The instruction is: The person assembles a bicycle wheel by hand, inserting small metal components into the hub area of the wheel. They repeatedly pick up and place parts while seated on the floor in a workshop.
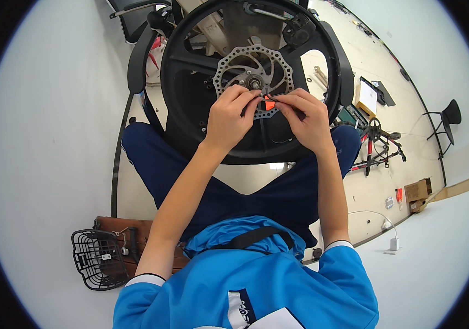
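A black spoked wheel [185, 109] lies in front of me with a silver disc brake rotor [225, 67] at its hub. The threaded axle end [254, 83] stands up in the middle of the rotor. My left hand [231, 116] is over the rotor's near left side, thumb and fingers pinched together just below the axle. Close beside it, my right hand [307, 118] pinches a thin, dark bent tool like a hex key [268, 97]. A small orange-red piece [270, 103] shows between the two hands. What the left fingertips hold is hidden.
The wheel rests between the padded armrests [344, 66] of a chair. A red and black bicycle frame [370, 148] lies on the floor at right, near a white and yellow box [366, 97]. A black wire basket [98, 257] is at lower left, and a black chair [448, 115] stands far right.
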The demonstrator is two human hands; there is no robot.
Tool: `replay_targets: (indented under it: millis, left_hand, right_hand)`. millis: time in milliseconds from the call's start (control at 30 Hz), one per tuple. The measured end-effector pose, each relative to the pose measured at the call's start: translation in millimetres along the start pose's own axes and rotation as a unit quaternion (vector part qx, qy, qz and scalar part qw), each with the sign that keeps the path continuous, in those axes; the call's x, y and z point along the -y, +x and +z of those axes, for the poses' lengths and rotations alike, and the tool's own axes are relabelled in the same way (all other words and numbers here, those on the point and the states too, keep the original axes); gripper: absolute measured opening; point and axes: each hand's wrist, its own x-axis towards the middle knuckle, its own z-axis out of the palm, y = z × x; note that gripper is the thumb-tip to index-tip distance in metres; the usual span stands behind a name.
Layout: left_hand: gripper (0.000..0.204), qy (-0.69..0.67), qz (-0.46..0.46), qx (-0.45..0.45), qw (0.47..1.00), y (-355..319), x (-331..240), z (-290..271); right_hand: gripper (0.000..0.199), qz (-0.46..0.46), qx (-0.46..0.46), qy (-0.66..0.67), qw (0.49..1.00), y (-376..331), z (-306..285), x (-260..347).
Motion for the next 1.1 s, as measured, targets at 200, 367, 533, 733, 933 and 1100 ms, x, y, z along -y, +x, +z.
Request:
replay_targets:
  millis: [200,367,533,733,933,1100]
  left_hand:
    - [0.017,-0.02,-0.013,-0.003,1.0,-2,5,1]
    - [0.018,-0.025,-0.021,-0.005,0.999,-3,4,1]
    - [0.021,-0.018,-0.001,-0.021,1.0,-4,6,3]
    - [0.024,0.0,0.013,-0.004,1.0,-2,5,1]
    - [0.026,-0.004,0.019,-0.005,1.0,-3,9,4]
    - [0.029,0.004,0.013,0.02,1.0,0,1,1]
  right_hand:
    - [0.012,0.018,0.069,-0.002,0.997,6,-5,-3]
    - [0.012,0.018,0.063,0.004,0.998,7,-4,-4]
    - [0.011,0.046,0.008,0.003,0.999,-5,14,5]
    - [0.007,0.122,-0.101,0.109,0.981,-27,47,4]
    - [0.008,0.192,-0.125,0.208,0.951,-33,66,5]
    - [0.012,0.197,-0.078,0.197,0.957,-29,51,-1]
